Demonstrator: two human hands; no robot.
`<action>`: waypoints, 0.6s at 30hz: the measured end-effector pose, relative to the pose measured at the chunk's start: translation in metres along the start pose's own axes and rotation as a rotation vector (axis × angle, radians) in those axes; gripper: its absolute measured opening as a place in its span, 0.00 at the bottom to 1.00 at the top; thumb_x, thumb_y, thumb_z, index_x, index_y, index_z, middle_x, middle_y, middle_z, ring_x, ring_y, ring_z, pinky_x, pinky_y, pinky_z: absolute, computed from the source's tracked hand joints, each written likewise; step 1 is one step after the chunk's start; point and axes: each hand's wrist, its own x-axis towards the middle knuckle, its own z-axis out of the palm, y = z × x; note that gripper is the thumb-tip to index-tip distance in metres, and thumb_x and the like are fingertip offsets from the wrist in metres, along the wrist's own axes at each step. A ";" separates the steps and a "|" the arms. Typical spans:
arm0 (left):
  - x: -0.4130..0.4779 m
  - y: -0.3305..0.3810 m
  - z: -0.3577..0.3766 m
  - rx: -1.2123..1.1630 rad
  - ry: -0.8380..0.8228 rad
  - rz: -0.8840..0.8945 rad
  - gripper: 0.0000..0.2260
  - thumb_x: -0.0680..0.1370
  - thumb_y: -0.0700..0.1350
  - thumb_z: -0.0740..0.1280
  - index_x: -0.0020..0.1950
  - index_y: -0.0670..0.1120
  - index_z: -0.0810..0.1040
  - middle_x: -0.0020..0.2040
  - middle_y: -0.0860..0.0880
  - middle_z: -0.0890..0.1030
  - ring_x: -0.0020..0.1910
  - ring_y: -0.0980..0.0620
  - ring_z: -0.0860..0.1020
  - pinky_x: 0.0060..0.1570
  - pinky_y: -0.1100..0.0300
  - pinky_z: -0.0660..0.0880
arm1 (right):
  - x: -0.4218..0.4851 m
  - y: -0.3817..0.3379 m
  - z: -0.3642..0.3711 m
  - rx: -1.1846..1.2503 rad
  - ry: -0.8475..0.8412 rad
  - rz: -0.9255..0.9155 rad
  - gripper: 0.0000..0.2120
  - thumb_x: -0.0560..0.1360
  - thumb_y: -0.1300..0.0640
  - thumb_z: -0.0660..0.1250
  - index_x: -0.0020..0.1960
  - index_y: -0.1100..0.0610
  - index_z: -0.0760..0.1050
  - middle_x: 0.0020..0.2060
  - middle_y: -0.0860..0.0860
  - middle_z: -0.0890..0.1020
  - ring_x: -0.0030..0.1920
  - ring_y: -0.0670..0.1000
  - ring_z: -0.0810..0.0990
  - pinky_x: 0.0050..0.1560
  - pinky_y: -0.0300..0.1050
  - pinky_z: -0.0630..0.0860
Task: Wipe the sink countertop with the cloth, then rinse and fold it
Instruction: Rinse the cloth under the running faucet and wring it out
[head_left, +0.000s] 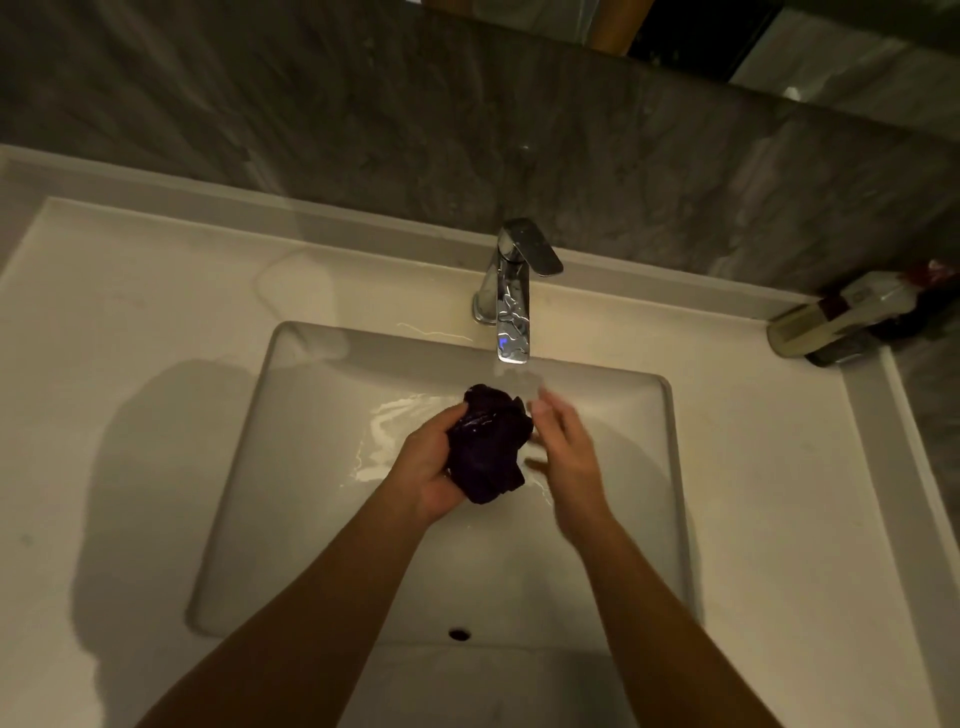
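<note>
A dark purple cloth (488, 441), wet and bunched into a ball, is held over the white sink basin (291, 519). My left hand (428, 467) is shut on the cloth from its left side. My right hand (563, 447) is just to the right of the cloth, blurred, fingers apart, under the water that runs from the chrome faucet (511, 306). Whether the right fingers touch the cloth I cannot tell. Water pools in the basin behind the cloth.
The white countertop (119, 322) surrounds the basin, with a dark marble wall behind. A bottle (831, 322) lies at the back right corner. The overflow hole (460, 634) is on the basin's near wall. A raised rim runs along the right edge.
</note>
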 end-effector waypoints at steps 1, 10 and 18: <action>-0.003 -0.004 0.002 -0.002 0.025 -0.008 0.18 0.79 0.45 0.68 0.67 0.38 0.80 0.62 0.37 0.83 0.57 0.39 0.84 0.60 0.46 0.80 | -0.007 0.013 0.004 0.159 -0.085 0.141 0.24 0.80 0.39 0.65 0.73 0.46 0.72 0.70 0.50 0.79 0.66 0.53 0.80 0.59 0.50 0.78; -0.029 -0.023 0.021 0.369 0.129 -0.072 0.18 0.77 0.35 0.59 0.65 0.43 0.77 0.56 0.37 0.82 0.52 0.37 0.81 0.45 0.43 0.79 | -0.008 0.019 0.011 0.654 -0.181 0.177 0.14 0.78 0.59 0.68 0.62 0.57 0.80 0.61 0.55 0.84 0.61 0.59 0.82 0.59 0.52 0.81; -0.042 0.012 0.020 0.505 -0.167 -0.376 0.24 0.74 0.54 0.71 0.66 0.42 0.77 0.61 0.35 0.83 0.57 0.31 0.82 0.52 0.36 0.79 | -0.004 -0.005 0.000 0.129 -0.196 -0.068 0.06 0.84 0.56 0.65 0.53 0.55 0.80 0.45 0.53 0.82 0.47 0.51 0.81 0.52 0.49 0.79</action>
